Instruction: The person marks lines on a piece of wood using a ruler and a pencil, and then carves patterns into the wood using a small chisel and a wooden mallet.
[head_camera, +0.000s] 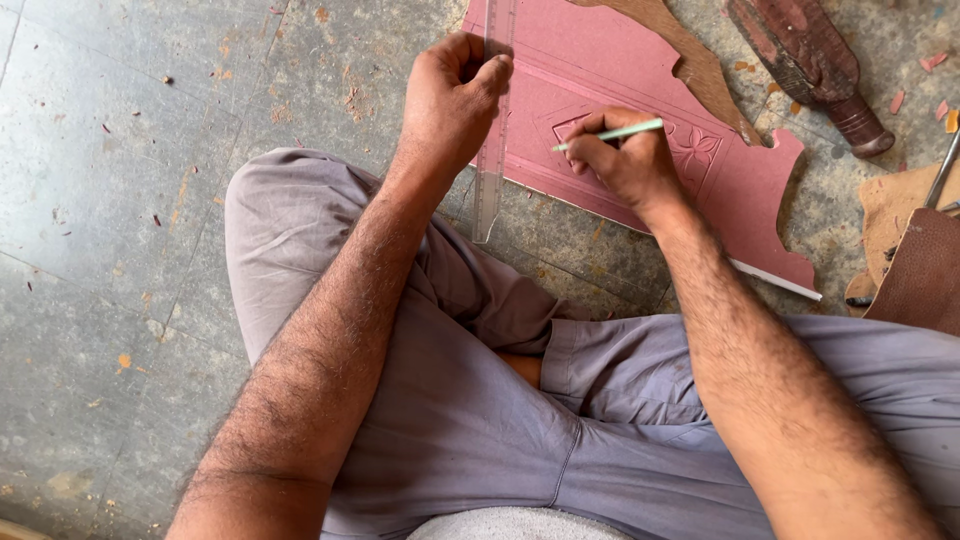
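Now my left hand (452, 100) pinches a clear plastic ruler (491, 150) flat against the pink carved board (620, 60) lying under both hands, while my right hand (625, 160), just beside it, grips a pale green pencil (612, 133) on the board.

A clear ruler (492, 120) lies lengthwise across the pink shaped board (620, 70), beside a slanted pale-green pencil (612, 133).

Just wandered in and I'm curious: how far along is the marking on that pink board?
Done: the pink board is already cut to a curvy outline and bears lines and a leaf motif. In hand: the left hand holds a clear ruler on it; the right hand grips a pale green pencil. Left: much of the board looks bare.
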